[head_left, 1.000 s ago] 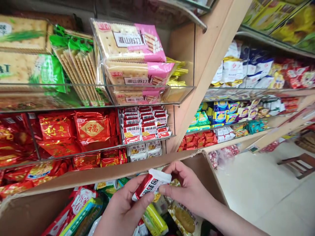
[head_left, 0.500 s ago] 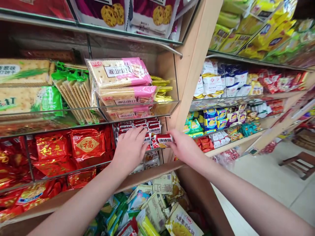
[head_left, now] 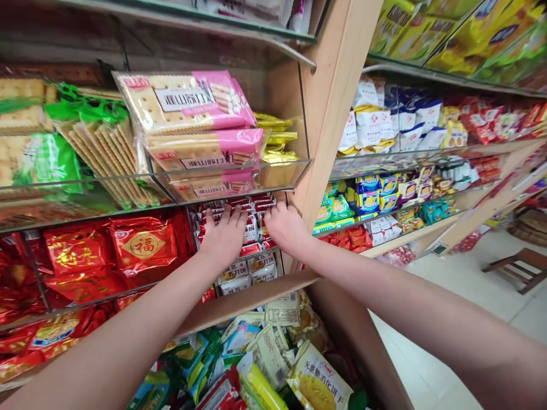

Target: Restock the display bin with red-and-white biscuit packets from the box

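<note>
Small red and white packets (head_left: 251,228) stand in rows in a shelf compartment beneath pink and cream cracker packs (head_left: 192,105). My left hand (head_left: 224,233) lies on the left part of these rows, fingers spread and holding nothing. At the right end of the compartment, my right hand (head_left: 285,228) is closed with its fingers curled at the packets. Whatever it grips is too hidden to make out. White packets (head_left: 249,272) fill the compartment below.
An open cardboard box (head_left: 256,296) full of mixed snack packets stands in front of the shelf. Red packs (head_left: 143,245) lie to the left. A wooden upright (head_left: 329,85) divides the shelves. On the floor at the right is a brown stool (head_left: 519,267).
My right hand has moved left and slightly up into the compartment, and the packet it held is no longer visible in it. The view has shifted, with the upper shelves nearer.
</note>
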`<act>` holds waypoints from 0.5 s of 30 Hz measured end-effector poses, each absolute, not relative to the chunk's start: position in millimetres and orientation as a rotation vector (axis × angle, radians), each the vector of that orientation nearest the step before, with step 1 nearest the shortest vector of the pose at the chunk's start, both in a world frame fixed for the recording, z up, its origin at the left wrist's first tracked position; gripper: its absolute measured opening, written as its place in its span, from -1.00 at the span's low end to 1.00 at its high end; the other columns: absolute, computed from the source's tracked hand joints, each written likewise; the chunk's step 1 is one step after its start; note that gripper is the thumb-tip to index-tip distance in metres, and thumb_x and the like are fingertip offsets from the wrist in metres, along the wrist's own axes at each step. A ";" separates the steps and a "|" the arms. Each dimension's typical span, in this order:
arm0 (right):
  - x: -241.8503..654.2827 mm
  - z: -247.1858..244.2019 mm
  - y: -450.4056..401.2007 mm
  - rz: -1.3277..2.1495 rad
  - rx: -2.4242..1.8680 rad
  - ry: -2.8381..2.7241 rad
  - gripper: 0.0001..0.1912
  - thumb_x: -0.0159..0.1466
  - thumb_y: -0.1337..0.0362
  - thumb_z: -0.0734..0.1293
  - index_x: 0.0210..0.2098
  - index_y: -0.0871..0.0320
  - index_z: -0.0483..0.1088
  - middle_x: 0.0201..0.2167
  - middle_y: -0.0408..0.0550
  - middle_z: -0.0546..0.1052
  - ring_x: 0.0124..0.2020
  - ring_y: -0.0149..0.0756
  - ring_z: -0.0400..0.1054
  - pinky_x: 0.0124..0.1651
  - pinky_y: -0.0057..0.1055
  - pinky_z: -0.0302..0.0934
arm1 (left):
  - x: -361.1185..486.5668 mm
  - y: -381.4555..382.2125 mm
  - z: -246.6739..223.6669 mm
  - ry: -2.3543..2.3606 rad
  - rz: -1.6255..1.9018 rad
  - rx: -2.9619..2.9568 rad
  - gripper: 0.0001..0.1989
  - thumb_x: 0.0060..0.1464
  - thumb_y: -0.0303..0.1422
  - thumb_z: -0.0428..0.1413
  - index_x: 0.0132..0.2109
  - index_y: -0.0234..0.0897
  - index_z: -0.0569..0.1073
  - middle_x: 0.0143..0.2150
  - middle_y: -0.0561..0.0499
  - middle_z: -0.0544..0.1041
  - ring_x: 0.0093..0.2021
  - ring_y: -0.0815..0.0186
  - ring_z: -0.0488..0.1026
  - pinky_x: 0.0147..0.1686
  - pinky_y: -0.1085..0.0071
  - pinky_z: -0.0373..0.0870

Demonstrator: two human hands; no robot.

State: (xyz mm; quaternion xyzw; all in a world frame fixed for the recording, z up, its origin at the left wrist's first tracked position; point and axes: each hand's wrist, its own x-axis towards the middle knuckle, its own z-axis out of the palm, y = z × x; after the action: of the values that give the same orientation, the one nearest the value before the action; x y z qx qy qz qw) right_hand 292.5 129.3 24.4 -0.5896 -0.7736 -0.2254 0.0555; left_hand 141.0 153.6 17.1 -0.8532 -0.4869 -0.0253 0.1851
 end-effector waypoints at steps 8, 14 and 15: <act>289.3 13.1 141.4 -0.755 -1.810 -2.335 -0.65 0.25 0.52 0.03 -0.10 0.49 0.34 -0.16 0.31 0.42 -0.11 0.00 0.19 -0.11 -0.16 0.08 | 156.7 168.8 21.2 -1.360 0.070 -2.533 -0.46 0.16 -0.44 -0.19 0.27 -0.48 -0.05 0.35 -0.22 -0.10 0.32 0.03 -0.11 0.17 -0.15 -0.01; 290.3 20.7 136.6 -0.667 -1.802 -2.350 -0.62 0.27 0.51 0.00 -0.04 0.51 0.30 -0.12 0.34 0.41 -0.09 0.01 0.20 -0.11 -0.18 0.08 | 154.0 169.6 21.5 -1.391 0.071 -2.577 -0.31 0.11 -0.33 -0.03 0.30 -0.41 -0.14 0.36 -0.19 -0.13 0.32 0.02 -0.13 0.17 -0.18 -0.05; 291.0 20.6 136.8 -0.657 -1.794 -2.349 -0.61 0.27 0.51 -0.01 -0.02 0.53 0.28 -0.11 0.34 0.40 -0.08 0.01 0.19 -0.11 -0.19 0.08 | 155.0 169.6 22.4 -1.404 0.075 -2.580 -0.30 0.09 -0.34 -0.02 0.30 -0.40 -0.14 0.36 -0.19 -0.13 0.32 0.00 -0.14 0.17 -0.20 -0.05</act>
State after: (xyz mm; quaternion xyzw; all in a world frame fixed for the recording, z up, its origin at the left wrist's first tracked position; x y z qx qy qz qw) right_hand 291.0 136.8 20.6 -0.5915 -0.7746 -0.2167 0.0568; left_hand 155.0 169.6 22.4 -0.8735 -0.4754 0.0255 0.1016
